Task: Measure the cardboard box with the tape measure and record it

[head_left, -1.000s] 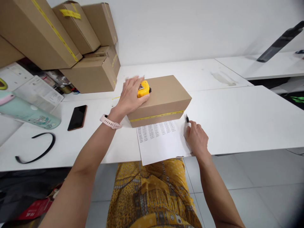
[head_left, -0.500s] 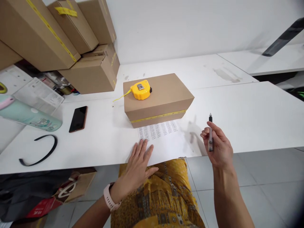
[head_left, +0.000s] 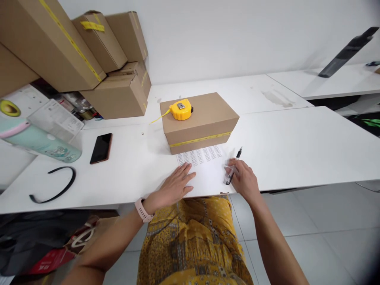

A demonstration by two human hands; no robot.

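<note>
My left hand (head_left: 175, 185) lies flat with fingers spread on the left edge of a white sheet of paper (head_left: 208, 176) covered partly with columns of small handwriting or print. In my right hand (head_left: 245, 180) is a pen (head_left: 238, 155), gripped with its tip pointing up and away from me; the hand is low over the sheet's right side. Behind the paper, and covering its far edge, stands a cardboard box (head_left: 202, 118) with a yellow tape strip along its front. On top of that box rests a yellow tape measure (head_left: 181, 109), a bit of its blade sticking out leftward.
Left on the white table (head_left: 291, 150) are a phone (head_left: 101, 148), a black curved band (head_left: 69, 184) and a mint bottle (head_left: 47, 142). Several cardboard boxes (head_left: 115, 97) are stacked at the back left. A dark bottle (head_left: 344, 55) stands far right.
My right hand has moved left and down with the pen, from beside the sheet to the sheet's right part. My left hand has slid slightly farther onto the table. The view has shifted slightly.
</note>
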